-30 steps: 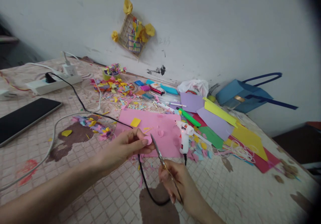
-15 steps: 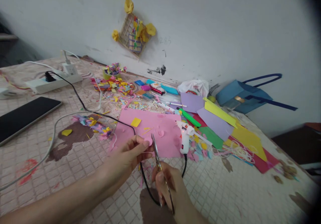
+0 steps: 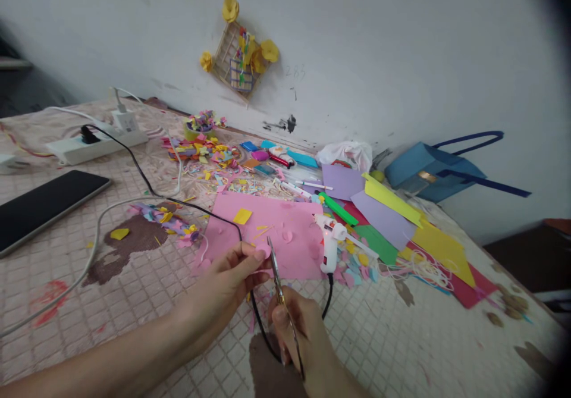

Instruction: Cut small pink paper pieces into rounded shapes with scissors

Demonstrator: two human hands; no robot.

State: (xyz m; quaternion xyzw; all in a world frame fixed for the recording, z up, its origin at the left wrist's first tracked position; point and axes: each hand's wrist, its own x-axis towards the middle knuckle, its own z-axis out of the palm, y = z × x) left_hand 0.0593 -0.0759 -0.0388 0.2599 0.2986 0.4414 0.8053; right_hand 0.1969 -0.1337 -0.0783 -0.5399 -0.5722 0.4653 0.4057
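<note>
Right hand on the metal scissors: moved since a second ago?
Yes. The right hand has shifted left, away from the white plastic glue gun, which lies in place; more of its black cable now shows.

- The single head-worn view looks forward and down across the desk (image 3: 379, 338).
- The left hand (image 3: 243, 270) and right hand (image 3: 301, 326) show near, low in the middle.
- The wall (image 3: 379, 41) stands farther off, beyond the desk, filling the top.
</note>
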